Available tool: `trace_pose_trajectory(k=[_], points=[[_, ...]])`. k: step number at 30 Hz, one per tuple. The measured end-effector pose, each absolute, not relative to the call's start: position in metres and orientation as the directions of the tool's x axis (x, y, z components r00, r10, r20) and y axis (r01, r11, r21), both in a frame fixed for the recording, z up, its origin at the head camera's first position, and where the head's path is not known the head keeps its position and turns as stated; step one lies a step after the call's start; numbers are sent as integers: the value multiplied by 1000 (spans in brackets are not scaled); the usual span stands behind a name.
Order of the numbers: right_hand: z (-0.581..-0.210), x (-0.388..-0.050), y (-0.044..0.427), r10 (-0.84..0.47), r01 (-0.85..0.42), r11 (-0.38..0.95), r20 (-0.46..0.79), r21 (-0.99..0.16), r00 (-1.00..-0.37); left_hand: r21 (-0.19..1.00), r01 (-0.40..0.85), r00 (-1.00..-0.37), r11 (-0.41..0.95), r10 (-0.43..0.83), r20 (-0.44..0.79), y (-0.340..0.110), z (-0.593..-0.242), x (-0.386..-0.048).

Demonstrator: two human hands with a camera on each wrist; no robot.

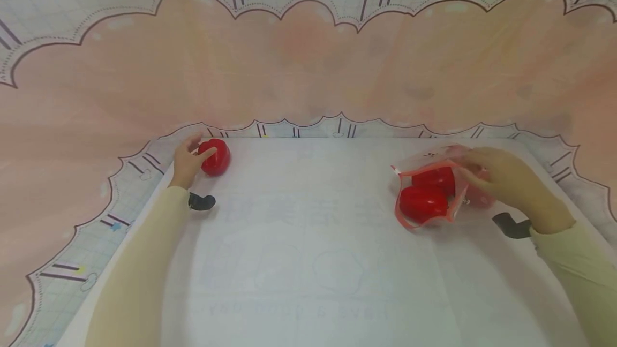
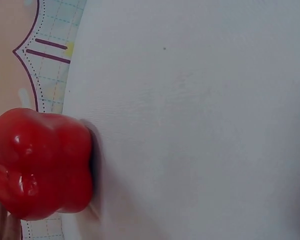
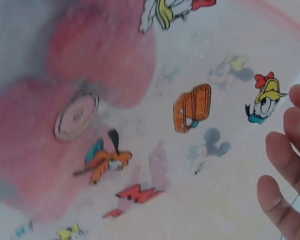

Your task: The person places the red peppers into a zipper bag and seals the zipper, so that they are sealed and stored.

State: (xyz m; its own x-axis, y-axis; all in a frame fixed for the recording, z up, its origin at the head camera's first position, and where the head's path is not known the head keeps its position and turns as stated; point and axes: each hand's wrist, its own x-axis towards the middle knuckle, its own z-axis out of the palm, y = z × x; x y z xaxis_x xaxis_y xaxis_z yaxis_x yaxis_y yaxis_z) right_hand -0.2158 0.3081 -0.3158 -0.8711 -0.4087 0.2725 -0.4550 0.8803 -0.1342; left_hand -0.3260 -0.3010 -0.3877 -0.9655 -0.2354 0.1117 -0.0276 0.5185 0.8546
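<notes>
At the far left of the table, my left hand (image 1: pixel 187 162) grips a red bell pepper (image 1: pixel 218 158), thumb on its near side. In the left wrist view the lobed pepper (image 2: pixel 42 162) shows glossy, with fingertips (image 2: pixel 10 227) at its lower edge. My right hand (image 1: pixel 503 178) holds the edge of a clear plastic bag (image 1: pixel 429 158) with red trim, whose mouth gapes leftward. Inside lie red peppers (image 1: pixel 423 202); another reddish shape (image 1: pixel 479 198) shows through the film. Cartoon prints cover the bag (image 3: pixel 230 145) in the right wrist view, with fingers (image 3: pixel 290 155) along its edge.
A white table (image 1: pixel 299 218) with faint printing lies under both hands. Its back edge meets a peach curtain-like cloth (image 1: pixel 289 74) with a scalloped, patterned border. Dark strap-like pieces (image 1: pixel 202 202) sit by both wrists.
</notes>
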Motion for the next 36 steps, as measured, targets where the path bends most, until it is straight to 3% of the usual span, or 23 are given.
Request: trace_pose_trajectory(k=[4,10,21,36], points=[[-313,-217,307,-496,-511,859,302,33,-814,851,-37,-967,524,-235,102,-302,-391,-327],[-313,-219,304,-627,-602,775,356,194,-693,848,-90,-963,522,-262,59,-303,-395,-329],[-315,-225,304,-764,-702,641,354,312,-540,844,-232,-945,484,-318,-77,-303,-402,-331],[-322,-227,304,-793,-715,605,355,351,-496,791,-320,-937,522,-300,-181,-298,-405,-328]])
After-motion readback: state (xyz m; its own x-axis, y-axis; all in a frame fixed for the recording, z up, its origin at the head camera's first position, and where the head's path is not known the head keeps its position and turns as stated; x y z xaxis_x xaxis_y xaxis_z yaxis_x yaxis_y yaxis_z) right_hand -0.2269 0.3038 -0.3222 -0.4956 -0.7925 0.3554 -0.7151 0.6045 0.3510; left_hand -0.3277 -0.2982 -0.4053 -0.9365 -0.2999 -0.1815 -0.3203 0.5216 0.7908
